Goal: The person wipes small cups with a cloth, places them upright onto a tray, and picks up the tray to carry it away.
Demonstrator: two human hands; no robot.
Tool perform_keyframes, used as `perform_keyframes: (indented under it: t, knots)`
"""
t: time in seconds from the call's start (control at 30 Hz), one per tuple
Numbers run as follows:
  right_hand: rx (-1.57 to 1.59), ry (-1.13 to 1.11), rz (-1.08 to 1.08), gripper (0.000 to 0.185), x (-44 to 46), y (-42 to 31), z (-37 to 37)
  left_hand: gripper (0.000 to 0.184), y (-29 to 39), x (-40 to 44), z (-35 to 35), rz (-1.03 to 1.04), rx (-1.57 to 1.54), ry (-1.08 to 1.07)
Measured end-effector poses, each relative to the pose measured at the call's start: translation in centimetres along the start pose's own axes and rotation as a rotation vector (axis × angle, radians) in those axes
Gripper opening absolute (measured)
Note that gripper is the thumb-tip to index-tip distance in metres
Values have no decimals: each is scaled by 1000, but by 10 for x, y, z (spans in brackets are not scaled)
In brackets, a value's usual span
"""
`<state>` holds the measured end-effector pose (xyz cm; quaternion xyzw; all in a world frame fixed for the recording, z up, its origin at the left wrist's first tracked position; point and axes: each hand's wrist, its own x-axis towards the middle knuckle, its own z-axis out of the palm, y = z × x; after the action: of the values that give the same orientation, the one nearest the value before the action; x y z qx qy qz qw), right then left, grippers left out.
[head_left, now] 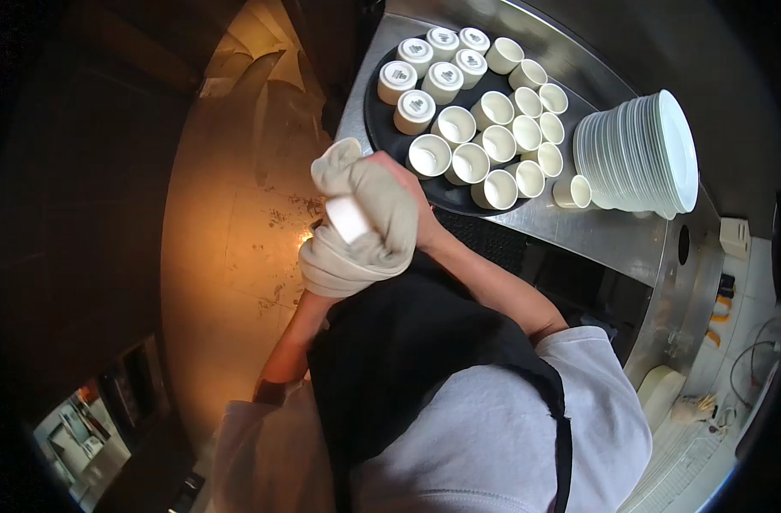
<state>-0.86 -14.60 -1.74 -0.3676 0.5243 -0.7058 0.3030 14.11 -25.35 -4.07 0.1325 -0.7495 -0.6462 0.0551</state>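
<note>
A beige cloth (pixel 373 201) is bunched between my two hands in front of the black apron. A white piece, likely part of a cup (pixel 348 220), shows blurred in its folds. The cloth covers my left hand, leaving only the left wrist (pixel 316 305) in sight; the hand seems closed inside the wrap. From the right, my right hand (pixel 412 190) grips the far side of the cloth, its fingers mostly hidden. Just beyond it, a round black tray (pixel 375 128) carries several white cups (pixel 430 156), some upside down with stamped bases, others upright.
The tray rests on a steel counter (pixel 570 235). A leaning stack of white plates (pixel 634 154) stands to its right, with a single cup (pixel 572 192) beside it. A metal wall (pixel 578 47) backs the counter. Tiled floor (pixel 224 282) lies to the left.
</note>
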Motion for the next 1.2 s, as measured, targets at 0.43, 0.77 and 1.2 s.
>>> perform_keyframes:
  t: [0.43,0.77,1.2]
  knots:
    - [-351,-361,447,43,-18,-18,-69,54,8,5,-33,-78,533,-51]
    - [-35,-377,502,55,-10,-32,-51,33,8,22,0,-52,-534,-156]
    - [-1211,700,148,52,74,-42,-246,39,78,35,-27,236,921,-194]
